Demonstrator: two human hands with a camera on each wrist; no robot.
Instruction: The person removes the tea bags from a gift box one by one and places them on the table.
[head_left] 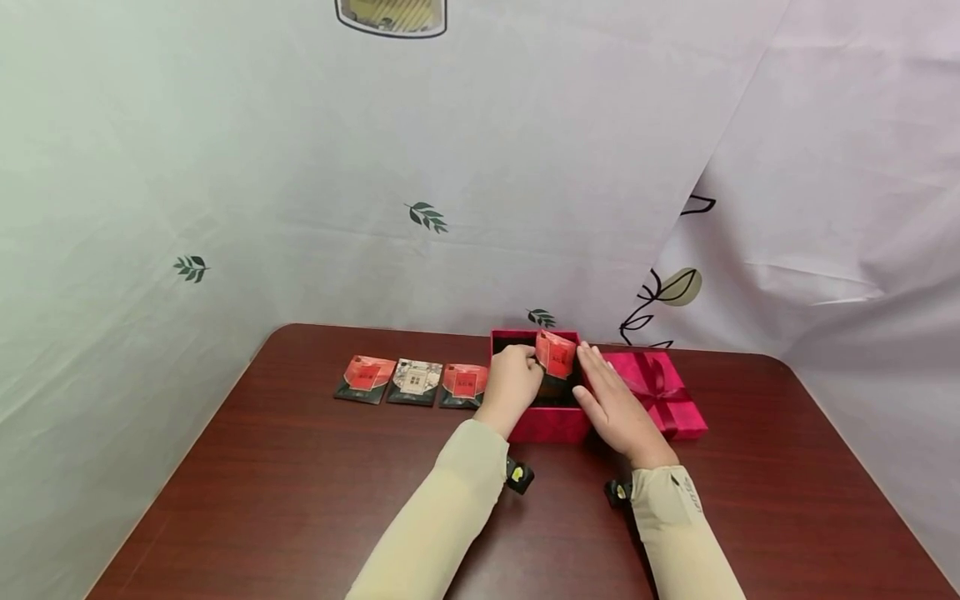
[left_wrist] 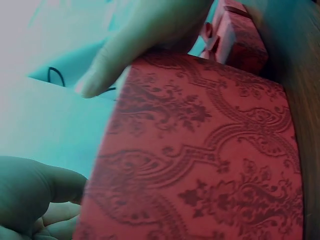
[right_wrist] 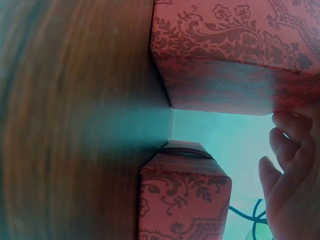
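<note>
Two hands at a red patterned box (head_left: pixel 547 423) on a dark wood table (head_left: pixel 300 500).
Left hand (head_left: pixel 512 385) pinches a red sachet (head_left: pixel 557 355) above the box; right hand (head_left: pixel 617 404) lies flat-fingered against its side, leaf-print sheets (head_left: pixel 300 167) behind.

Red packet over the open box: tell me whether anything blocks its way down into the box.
Nothing visible does. The left hand holds the red packet over the open red box; the right hand rests along the box's right wall.

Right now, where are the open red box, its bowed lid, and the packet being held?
Red box (head_left: pixel 547 425), head view, front wall.
Lid (head_left: pixel 678 408), head view, top near ribbon.
Held packet (head_left: pixel 557 357), head view, red face.
</note>
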